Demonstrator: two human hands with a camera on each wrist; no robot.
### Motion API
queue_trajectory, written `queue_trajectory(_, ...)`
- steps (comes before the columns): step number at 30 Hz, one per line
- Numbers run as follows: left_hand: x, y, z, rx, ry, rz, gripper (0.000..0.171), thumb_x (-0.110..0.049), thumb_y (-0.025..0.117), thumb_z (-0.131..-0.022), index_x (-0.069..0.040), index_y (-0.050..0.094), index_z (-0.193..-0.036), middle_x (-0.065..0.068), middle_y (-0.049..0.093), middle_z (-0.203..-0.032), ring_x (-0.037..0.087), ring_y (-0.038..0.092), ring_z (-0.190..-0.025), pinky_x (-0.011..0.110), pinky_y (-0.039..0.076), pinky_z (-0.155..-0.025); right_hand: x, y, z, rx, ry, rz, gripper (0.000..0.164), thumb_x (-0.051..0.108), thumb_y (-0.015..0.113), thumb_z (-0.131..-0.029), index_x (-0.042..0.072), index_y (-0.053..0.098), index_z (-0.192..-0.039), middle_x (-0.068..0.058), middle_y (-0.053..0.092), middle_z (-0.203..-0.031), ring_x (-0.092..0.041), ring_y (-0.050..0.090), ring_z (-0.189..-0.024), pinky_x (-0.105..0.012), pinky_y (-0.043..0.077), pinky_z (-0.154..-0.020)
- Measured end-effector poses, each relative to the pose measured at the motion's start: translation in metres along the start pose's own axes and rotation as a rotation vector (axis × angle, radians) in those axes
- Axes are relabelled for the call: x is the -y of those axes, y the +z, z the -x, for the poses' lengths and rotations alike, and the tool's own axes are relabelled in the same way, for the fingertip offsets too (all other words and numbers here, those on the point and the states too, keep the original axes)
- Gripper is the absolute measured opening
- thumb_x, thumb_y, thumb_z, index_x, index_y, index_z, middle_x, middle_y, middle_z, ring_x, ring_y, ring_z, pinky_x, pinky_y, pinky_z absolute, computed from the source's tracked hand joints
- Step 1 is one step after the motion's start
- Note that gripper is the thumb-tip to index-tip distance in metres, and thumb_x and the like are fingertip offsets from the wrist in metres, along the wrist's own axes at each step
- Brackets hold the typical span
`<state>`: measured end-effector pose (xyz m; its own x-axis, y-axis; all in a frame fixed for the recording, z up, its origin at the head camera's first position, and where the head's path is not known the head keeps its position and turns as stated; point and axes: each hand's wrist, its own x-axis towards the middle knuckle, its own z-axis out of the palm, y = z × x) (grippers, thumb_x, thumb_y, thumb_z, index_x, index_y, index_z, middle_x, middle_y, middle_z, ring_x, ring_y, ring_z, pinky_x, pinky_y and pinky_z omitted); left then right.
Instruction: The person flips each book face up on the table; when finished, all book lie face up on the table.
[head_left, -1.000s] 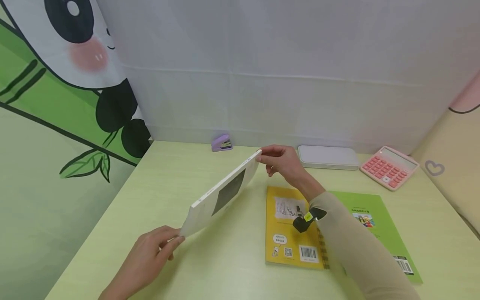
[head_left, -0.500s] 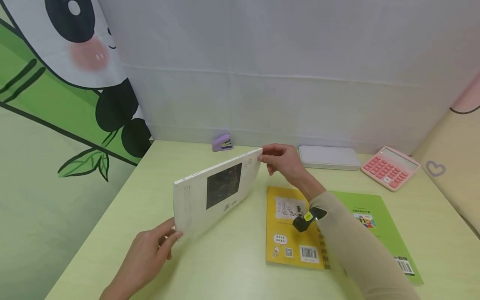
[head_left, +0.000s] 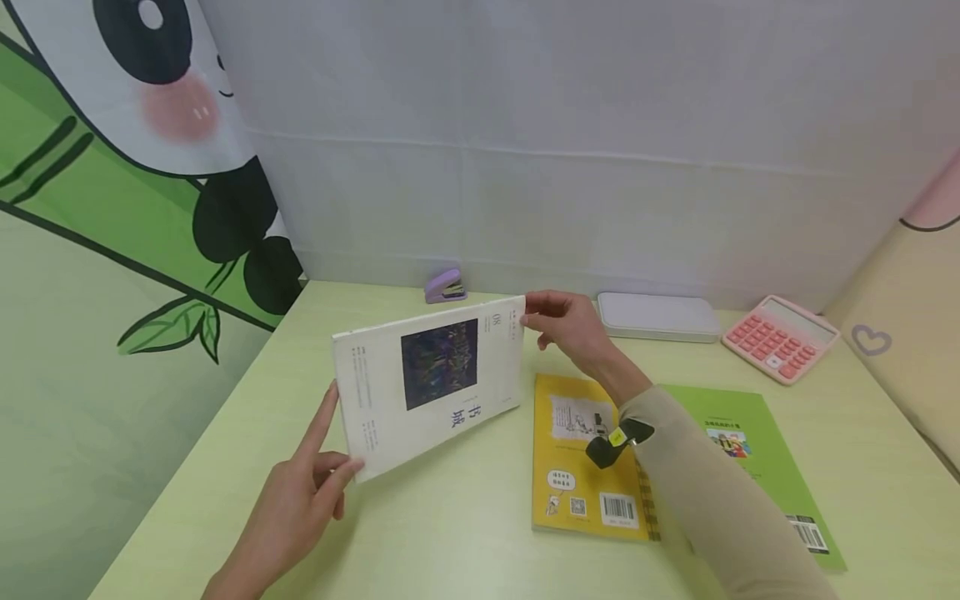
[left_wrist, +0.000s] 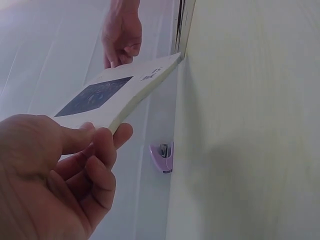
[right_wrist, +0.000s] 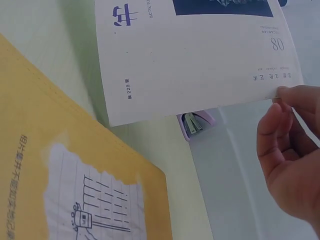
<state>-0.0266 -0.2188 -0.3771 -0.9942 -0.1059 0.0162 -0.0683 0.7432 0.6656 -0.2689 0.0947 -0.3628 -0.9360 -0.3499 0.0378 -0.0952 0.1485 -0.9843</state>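
Between both hands a white book (head_left: 382,417) with a dark square picture and blue characters on its cover is held tilted above the table, cover facing me. My left hand (head_left: 300,500) pinches its lower left corner, thumb on the cover and index finger stretched along the left edge. At the upper right corner my right hand (head_left: 570,329) pinches the book between thumb and fingers. The right wrist view shows the book's white cover (right_wrist: 200,75) with the right thumb at its corner. From the left wrist, the page edge (left_wrist: 142,92) shows above the left fingers.
On the table (head_left: 450,542), a yellow spiral-bound book (head_left: 555,450) and a green book (head_left: 735,408) lie under the right forearm. Along the back stand a purple stapler (head_left: 446,287), a flat white case (head_left: 658,315) and a pink calculator (head_left: 780,337). A grey-white curtain (head_left: 525,167) hangs behind.
The white book has turned from nearly edge-on to cover facing me, its upper left corner swinging up and left. The left index finger has straightened along its edge; the right hand stays nearly still.
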Motion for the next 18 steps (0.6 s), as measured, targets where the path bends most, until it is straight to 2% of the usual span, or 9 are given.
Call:
queue_trajectory(4, 0.0, 0.0, 0.001, -0.009, 0.02, 0.044, 0.102, -0.01, 0.069, -0.103, -0.039, -0.002, -0.17, 0.0, 0.071, -0.08, 0.012, 0.055, -0.054, 0.024, 0.045, -0.058, 0.001, -0.001, 0.001, 0.003, -0.027, -0.025, 0.036, 0.008, 0.069, -0.101, 0.005, 0.069, -0.138, -0.015, 0.071, -0.129, -0.035, 0.061, -0.111, -0.023, 0.056, -0.07)
queue_trajectory(9, -0.001, -0.001, 0.001, -0.009, 0.03, 0.086, 0.103, -0.008, 0.069, -0.102, -0.04, -0.002, -0.17, 0.002, 0.076, -0.089, 0.015, 0.057, -0.053, 0.024, 0.045, -0.062, 0.0, -0.005, 0.003, 0.009, -0.032, -0.039, 0.046, 0.01, 0.07, -0.102, 0.008, 0.063, -0.147, -0.016, 0.07, -0.131, -0.027, 0.063, -0.107, -0.025, 0.059, -0.07)
queue_trajectory(15, -0.003, -0.002, -0.001, 0.008, 0.012, 0.107, 0.104, -0.008, 0.068, -0.102, -0.043, -0.004, -0.169, 0.001, 0.073, -0.085, 0.017, 0.058, -0.053, 0.025, 0.045, -0.065, -0.001, -0.01, 0.008, 0.075, -0.029, 0.053, 0.059, 0.01, 0.071, -0.101, 0.022, 0.055, -0.156, -0.018, 0.071, -0.127, -0.029, 0.064, -0.102, -0.028, 0.059, -0.07)
queue_trajectory(18, -0.005, -0.002, -0.002, 0.019, -0.012, 0.146, 0.104, -0.007, 0.068, -0.102, -0.045, -0.003, -0.168, 0.003, 0.074, -0.087, 0.019, 0.058, -0.054, 0.025, 0.045, -0.061, 0.0, -0.012, 0.01, 0.095, -0.04, 0.113, 0.062, 0.01, 0.071, -0.101, 0.026, 0.052, -0.158, -0.017, 0.072, -0.125, -0.034, 0.064, -0.102, -0.028, 0.057, -0.07)
